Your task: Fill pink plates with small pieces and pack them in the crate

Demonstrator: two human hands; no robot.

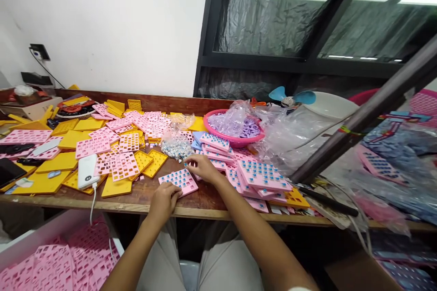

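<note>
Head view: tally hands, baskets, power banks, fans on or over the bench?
Hands: 2, left hand and right hand, both on the bench
Pink basket: 1
White power bank: 1
Blue fan: 1
Total: 5

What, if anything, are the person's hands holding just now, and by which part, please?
The left hand steadies the pink tray at its near edge; the right hand touches its far edge. Neither lifts it.

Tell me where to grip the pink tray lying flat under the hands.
Probably by the near long edge of the pink tray, coming from the table's front. It lies flat, its top studded with blue pieces, so pinch the rim. The left hand already rests at that near corner; the right hand blocks the far side.
</note>
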